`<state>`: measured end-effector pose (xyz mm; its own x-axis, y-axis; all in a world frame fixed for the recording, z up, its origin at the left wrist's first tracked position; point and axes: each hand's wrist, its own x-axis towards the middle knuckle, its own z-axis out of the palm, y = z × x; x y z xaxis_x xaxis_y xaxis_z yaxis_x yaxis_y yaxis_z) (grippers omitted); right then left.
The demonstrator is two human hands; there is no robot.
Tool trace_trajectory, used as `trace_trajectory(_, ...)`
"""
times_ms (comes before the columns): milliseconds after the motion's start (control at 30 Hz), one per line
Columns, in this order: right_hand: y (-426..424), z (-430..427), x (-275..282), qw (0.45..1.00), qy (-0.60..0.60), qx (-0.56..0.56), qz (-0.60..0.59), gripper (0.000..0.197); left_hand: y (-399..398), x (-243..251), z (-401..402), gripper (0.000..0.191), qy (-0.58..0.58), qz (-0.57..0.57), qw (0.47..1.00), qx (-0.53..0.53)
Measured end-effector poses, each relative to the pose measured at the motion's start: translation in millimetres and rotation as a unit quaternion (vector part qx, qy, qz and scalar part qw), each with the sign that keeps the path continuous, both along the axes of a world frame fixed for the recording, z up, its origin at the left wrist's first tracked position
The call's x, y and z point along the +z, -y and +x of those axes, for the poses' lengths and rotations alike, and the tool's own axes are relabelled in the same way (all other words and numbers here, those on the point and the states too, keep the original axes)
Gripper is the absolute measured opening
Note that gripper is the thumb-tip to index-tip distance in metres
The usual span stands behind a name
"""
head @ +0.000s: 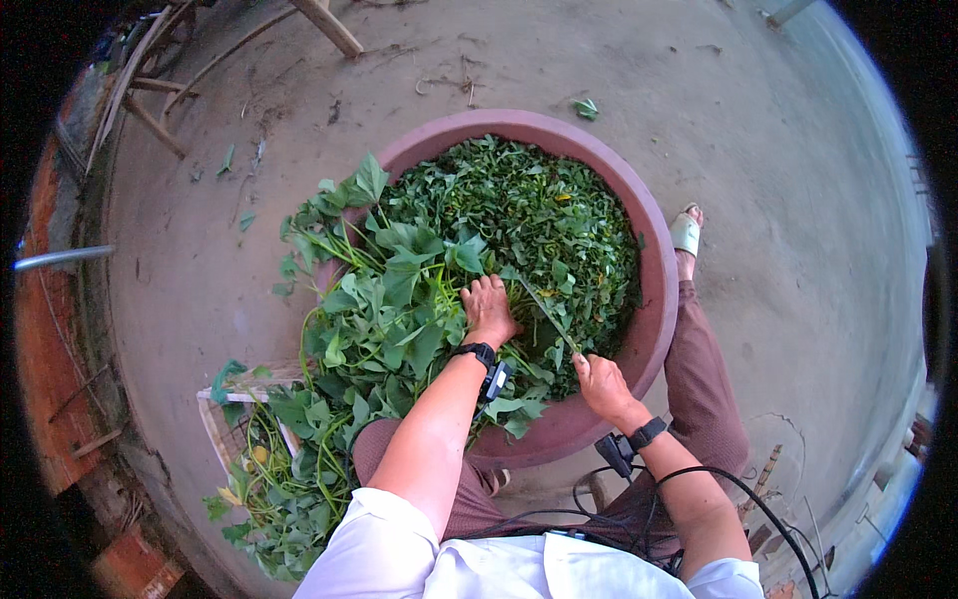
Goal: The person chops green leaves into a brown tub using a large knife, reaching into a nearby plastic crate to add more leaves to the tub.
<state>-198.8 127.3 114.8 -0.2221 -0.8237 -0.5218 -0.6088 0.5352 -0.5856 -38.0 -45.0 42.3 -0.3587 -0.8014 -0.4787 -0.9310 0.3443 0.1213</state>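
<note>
My left hand [490, 311] presses down on a bundle of long leafy green vines [389, 314], its fingers closed around the stems. The vines spill over the left rim of a large round reddish tub [658, 224]. In my right hand [605, 385] is the handle of a knife; its thin blade [550, 316] points up and left, with the tip close to the cut end of the bundle by my left fingers. Chopped green leaves and stems [516, 195] fill much of the tub. The handle itself is mostly hidden by my fingers.
More vines [299, 479] lie over a pale slatted crate [213, 434] at my left. My knees flank the tub, and a sandalled foot [686, 228] stands to its right. Black cables [718, 470] run from my wrists. Wooden legs [329, 26] stand on the concrete floor [771, 150] beyond.
</note>
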Motion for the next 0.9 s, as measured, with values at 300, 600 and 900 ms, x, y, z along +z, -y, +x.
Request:
trace_trajectory(300, 93, 6, -101, 0.997, -0.075, 0.009, -0.029, 0.054, -2, -3, -8, 0.09, -0.009, 0.007, 1.0, -0.01)
trace_trajectory(600, 28, -8, 8, 0.996, 0.087, -0.03, -0.022, 0.053, 2, 2, 0, 0.094, 0.01, 0.011, 1.0, -0.008)
trace_trajectory(900, 11, 21, -56, 0.999, -0.036, -0.03, 0.001, 0.053, 1, -5, 4, 0.087, -0.01, -0.006, 1.0, 0.009)
